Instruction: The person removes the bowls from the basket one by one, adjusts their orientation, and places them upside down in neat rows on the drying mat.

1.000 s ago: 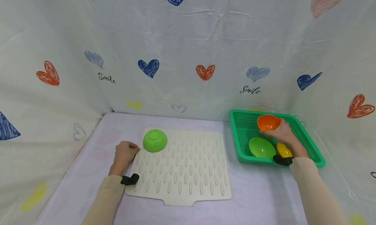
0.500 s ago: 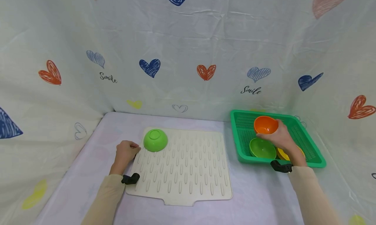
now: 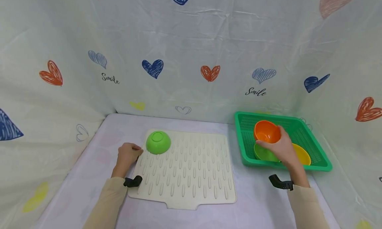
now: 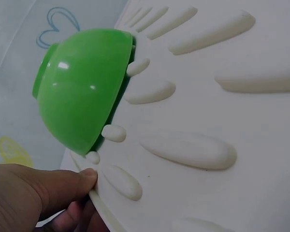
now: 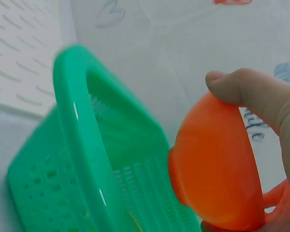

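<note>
The fingers and thumb of the right hand (image 3: 282,147) are clamped on an orange bowl (image 3: 266,131), the thumb on one side near the rim and fingers on the opposite side. In the head view the bowl's mouth faces up and toward the camera; the right wrist view shows its smooth outside and the small foot ring at its base.

The left hand (image 3: 126,156) pinches the edge of a white mat (image 3: 185,169), thumb on top and fingers beneath. Just beside that thumb, on the mat's far left corner, a green bowl (image 3: 158,142) sits upside down, its foot ring uppermost, over the raised oblong bumps.

The orange bowl is held over a green basket (image 3: 247,126), to the right of the mat and apart from it. In the basket are a second green bowl (image 3: 264,153), partly covered by the right hand and the orange bowl, and a yellow dish (image 3: 302,155), partly hidden by the right arm. Whether the orange bowl touches the green one below cannot be told.

Each wrist carries a black device, next to a beige sleeve (image 3: 104,202). Mat and basket rest on a pale cloth (image 3: 253,202); behind hangs a white sheet (image 3: 185,36) printed with hearts and "Smile".
</note>
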### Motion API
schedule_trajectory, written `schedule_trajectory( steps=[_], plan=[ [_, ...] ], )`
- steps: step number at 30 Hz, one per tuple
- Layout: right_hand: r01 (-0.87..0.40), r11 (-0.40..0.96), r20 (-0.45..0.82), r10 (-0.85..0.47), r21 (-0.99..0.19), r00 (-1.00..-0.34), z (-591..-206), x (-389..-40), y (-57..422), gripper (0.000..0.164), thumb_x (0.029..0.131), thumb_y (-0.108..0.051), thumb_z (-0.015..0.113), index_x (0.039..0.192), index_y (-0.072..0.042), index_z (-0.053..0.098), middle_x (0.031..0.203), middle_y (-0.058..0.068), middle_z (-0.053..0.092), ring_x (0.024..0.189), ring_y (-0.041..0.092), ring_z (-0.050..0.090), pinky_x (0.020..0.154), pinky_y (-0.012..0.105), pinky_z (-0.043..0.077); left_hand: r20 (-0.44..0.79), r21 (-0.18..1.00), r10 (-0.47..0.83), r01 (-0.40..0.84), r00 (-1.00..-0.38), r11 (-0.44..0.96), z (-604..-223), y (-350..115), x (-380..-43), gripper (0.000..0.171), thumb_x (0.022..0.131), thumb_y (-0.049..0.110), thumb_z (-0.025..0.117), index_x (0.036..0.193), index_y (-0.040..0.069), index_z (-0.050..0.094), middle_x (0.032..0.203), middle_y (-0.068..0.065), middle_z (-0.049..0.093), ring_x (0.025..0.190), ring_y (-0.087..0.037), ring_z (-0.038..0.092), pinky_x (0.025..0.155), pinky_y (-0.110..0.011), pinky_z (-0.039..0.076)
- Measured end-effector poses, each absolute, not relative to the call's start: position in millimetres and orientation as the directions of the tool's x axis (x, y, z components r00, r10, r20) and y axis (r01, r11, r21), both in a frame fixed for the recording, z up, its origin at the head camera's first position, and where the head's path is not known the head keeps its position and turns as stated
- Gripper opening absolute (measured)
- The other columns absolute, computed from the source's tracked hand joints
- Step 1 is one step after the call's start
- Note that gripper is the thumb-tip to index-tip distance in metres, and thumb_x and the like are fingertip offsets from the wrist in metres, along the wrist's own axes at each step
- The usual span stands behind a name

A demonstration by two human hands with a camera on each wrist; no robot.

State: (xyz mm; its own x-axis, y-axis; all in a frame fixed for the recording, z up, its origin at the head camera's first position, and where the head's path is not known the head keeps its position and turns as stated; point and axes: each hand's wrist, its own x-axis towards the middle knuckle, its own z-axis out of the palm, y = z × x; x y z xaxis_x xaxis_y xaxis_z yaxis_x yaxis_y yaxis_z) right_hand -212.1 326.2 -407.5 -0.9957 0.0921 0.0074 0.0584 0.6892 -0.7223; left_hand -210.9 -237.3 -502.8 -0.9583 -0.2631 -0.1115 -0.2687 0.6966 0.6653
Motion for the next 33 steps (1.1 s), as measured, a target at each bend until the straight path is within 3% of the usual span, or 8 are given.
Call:
schedule_trajectory(
  steps=[8, 19, 28, 33],
  plan=[
    [0.031, 0.666, 0.034, 0.084, -0.745, -0.996, -404.8, -189.9, 295.8, 0.122, 0.085, -0.048, 0.082, 0.165, -0.004, 0.000, 0.160, 0.033, 0.025, 0.132, 0.051, 0.039, 0.096, 0.065, 0.054, -0.065, 0.659, -0.275, -0.249, -0.959, 0.710, -503.1, -231.7, -206.2, 0.027, 0.097, 0.017, 0.068, 0.106, -0.007, 0.074, 0.100, -0.026, 0.074, 0.084, -0.036, 0.070, 0.073, -0.049, 0.059],
    [-0.093, 0.616, 0.115, -0.005, -0.782, -0.993, -406.8, -170.0, 241.5, 0.121, 0.079, -0.034, 0.089, 0.165, -0.008, 0.009, 0.159, 0.026, 0.029, 0.131, 0.046, 0.043, 0.095, 0.063, 0.055, 0.018, 0.650, -0.265, -0.190, -0.964, 0.736, -510.5, -231.2, -198.7, 0.026, 0.096, 0.016, 0.067, 0.104, -0.008, 0.074, 0.093, -0.022, 0.075, 0.079, -0.032, 0.071, 0.071, -0.049, 0.058],
    [-0.082, 0.513, 0.046, -0.082, -0.855, -0.996, -444.2, -151.8, 198.7, 0.120, 0.075, -0.032, 0.093, 0.165, -0.016, 0.016, 0.161, 0.017, 0.030, 0.133, 0.043, 0.048, 0.094, 0.056, 0.058, 0.091, 0.616, -0.217, -0.116, -0.972, 0.779, -513.8, -232.4, -200.6, 0.023, 0.096, 0.015, 0.068, 0.101, -0.007, 0.074, 0.091, -0.021, 0.075, 0.081, -0.034, 0.071, 0.075, -0.051, 0.057],
    [-0.085, 0.505, 0.037, -0.105, -0.859, -0.994, -458.3, -147.0, 182.6, 0.121, 0.072, -0.030, 0.095, 0.164, -0.014, 0.019, 0.160, 0.014, 0.032, 0.131, 0.040, 0.050, 0.095, 0.055, 0.058, 0.064, 0.625, -0.243, -0.151, -0.968, 0.766, -515.2, -232.0, -199.4, 0.023, 0.096, 0.014, 0.068, 0.102, -0.007, 0.075, 0.092, -0.020, 0.076, 0.082, -0.032, 0.071, 0.075, -0.049, 0.057]
  ],
)
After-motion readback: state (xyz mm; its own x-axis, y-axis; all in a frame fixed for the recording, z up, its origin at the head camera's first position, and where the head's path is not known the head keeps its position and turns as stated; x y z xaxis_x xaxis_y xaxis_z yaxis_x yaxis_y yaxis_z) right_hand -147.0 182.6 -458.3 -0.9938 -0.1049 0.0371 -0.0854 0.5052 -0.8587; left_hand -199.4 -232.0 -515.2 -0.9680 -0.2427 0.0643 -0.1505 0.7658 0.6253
